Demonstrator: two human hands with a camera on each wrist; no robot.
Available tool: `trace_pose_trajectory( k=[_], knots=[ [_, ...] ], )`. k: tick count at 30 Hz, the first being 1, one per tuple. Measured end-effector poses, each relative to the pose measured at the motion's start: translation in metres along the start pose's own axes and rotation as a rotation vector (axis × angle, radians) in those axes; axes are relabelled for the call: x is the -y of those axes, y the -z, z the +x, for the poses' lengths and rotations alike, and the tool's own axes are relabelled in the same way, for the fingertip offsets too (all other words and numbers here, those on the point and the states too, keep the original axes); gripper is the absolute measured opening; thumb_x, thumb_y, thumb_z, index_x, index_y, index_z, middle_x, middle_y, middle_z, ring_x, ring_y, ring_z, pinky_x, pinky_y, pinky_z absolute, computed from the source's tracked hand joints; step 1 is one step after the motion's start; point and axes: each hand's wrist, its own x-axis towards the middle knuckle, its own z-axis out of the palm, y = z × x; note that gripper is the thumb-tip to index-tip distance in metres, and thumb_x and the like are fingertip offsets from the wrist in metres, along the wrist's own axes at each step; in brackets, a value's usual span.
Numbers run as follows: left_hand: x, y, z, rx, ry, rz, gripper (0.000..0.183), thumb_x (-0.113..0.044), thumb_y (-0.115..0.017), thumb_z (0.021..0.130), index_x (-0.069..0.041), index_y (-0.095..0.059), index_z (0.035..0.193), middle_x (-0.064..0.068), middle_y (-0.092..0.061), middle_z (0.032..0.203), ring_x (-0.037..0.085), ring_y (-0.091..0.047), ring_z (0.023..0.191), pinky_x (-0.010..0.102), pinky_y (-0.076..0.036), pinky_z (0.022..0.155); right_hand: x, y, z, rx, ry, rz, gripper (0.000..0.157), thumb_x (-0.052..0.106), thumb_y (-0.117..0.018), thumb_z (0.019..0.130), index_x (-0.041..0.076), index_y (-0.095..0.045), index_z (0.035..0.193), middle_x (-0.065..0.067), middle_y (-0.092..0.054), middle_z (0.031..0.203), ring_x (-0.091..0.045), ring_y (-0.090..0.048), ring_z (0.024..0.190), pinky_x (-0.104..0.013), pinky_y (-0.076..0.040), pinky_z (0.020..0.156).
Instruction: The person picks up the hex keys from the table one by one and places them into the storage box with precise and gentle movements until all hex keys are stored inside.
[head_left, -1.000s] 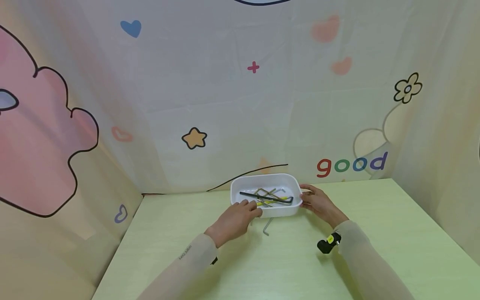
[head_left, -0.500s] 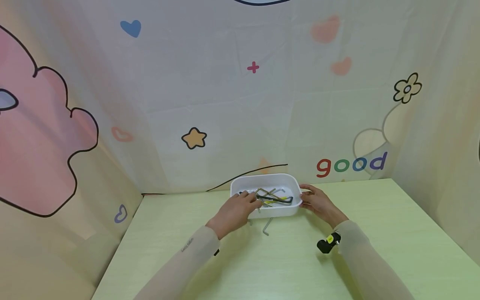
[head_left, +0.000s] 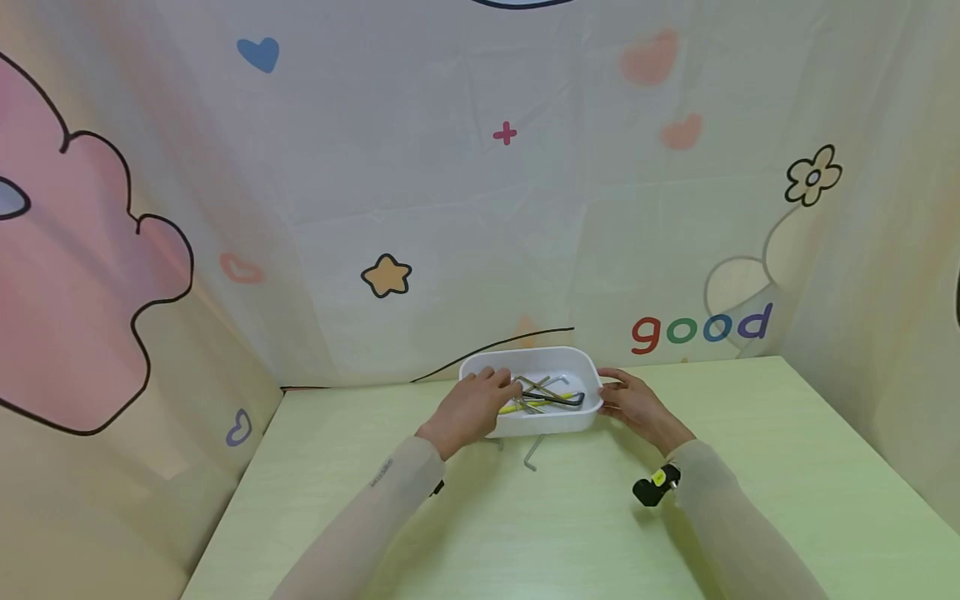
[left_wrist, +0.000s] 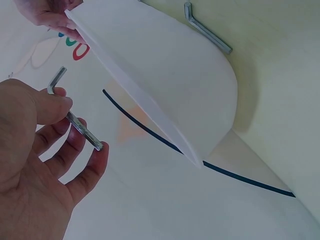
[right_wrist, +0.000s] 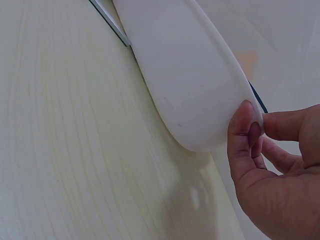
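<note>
My left hand (head_left: 471,408) is over the left end of a white plastic tray (head_left: 558,423). Between its thumb and fingers it pinches a silver hex key (left_wrist: 84,132), plain in the left wrist view. My right hand (head_left: 637,408) grips the tray's right end, thumb and fingers on either side of the rim in the right wrist view. Inside the tray lie several hex keys, among them a black one (head_left: 572,401) and a yellow rod (head_left: 513,408). The left hand hides part of the tray's inside.
On the table in front of the tray lie a hex key (head_left: 533,454) and, partly behind the left forearm, another bent key (head_left: 495,443). A printed curtain (head_left: 450,208) stands right behind the tray. The pale green table (head_left: 570,533) reaches forward.
My left hand has risen from the tray's front rim and moved back over its left end, carrying the silver hex key. The right hand has stayed on the tray's right end.
</note>
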Motion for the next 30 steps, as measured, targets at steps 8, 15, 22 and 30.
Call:
trace_pose_trajectory(
  k=[8,15,22,30],
  knots=[
    [0.003,-0.004,0.015,0.026,0.016,-0.002,0.033,-0.003,-0.052,0.098,-0.023,-0.058,0.124,-0.003,-0.053,0.108,0.014,-0.047,0.092,0.025,-0.044,0.073,-0.001,0.000,0.000,0.000,-0.007,0.016,0.054,0.005,-0.046,0.101,0.006,-0.029,0.152,-0.023,-0.042,0.139,-0.027,-0.054,0.107,-0.021,-0.056,0.082],
    [0.005,-0.008,0.025,0.050,0.050,-0.038,0.033,-0.004,-0.050,0.099,-0.022,-0.057,0.125,-0.003,-0.052,0.107,0.015,-0.047,0.093,0.026,-0.043,0.073,0.000,-0.001,-0.001,0.000,0.000,0.026,0.054,0.005,-0.046,0.101,0.006,-0.029,0.152,-0.024,-0.040,0.140,-0.027,-0.054,0.108,-0.021,-0.057,0.081],
    [0.007,-0.014,0.031,0.082,0.088,-0.063,0.030,-0.007,-0.052,0.099,-0.023,-0.056,0.123,-0.002,-0.051,0.107,0.016,-0.046,0.094,0.028,-0.043,0.076,0.000,-0.001,-0.001,0.003,-0.004,0.031,0.054,0.005,-0.046,0.101,0.006,-0.028,0.152,-0.024,-0.040,0.139,-0.025,-0.054,0.104,-0.021,-0.057,0.080],
    [0.009,-0.024,0.036,0.094,0.113,-0.075,0.029,-0.010,-0.050,0.101,-0.022,-0.055,0.126,-0.001,-0.050,0.108,0.016,-0.044,0.094,0.028,-0.041,0.075,0.001,-0.001,0.000,0.000,-0.005,0.031,0.054,0.004,-0.046,0.100,0.005,-0.029,0.152,-0.024,-0.042,0.137,-0.025,-0.055,0.103,-0.021,-0.056,0.079]
  ],
)
